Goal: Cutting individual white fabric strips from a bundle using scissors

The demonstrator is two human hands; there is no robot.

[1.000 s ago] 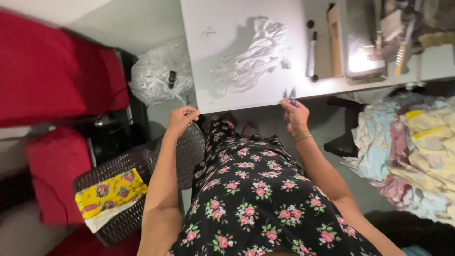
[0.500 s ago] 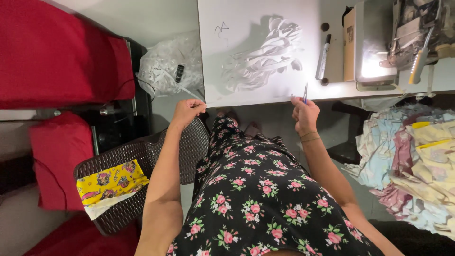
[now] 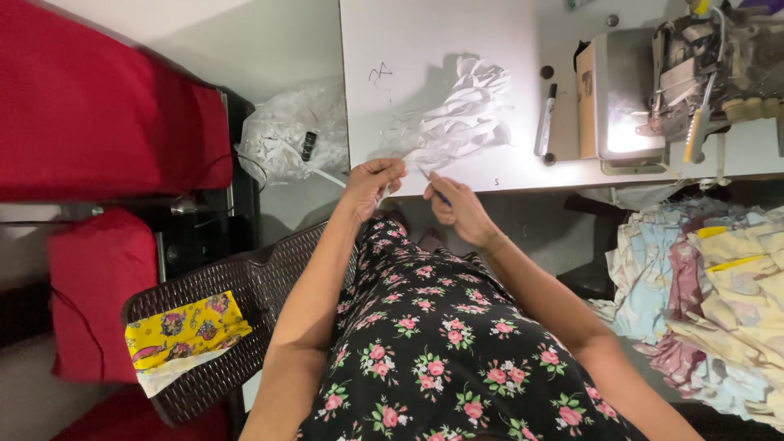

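Hands closer — white strip (image 3: 406, 155) between fingers (image 3: 390, 170)

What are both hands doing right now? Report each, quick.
Left hand: fingers closed, pinching a white strip at the table edge.
Right hand: fingers closed around a thin blue tool.

A white bench (image 3: 441, 49) fills the upper middle, lit brightly near its right end where a sewing machine (image 3: 710, 57) stands. Left of the bench lies a pale grey floor (image 3: 245, 49). Red cloth (image 3: 98, 114) covers the upper left. A dark woven basket (image 3: 220, 327) sits lower left with a yellow printed cloth (image 3: 184, 327) on it. A heap of pastel fabric (image 3: 710, 294) lies below the bench's right end.
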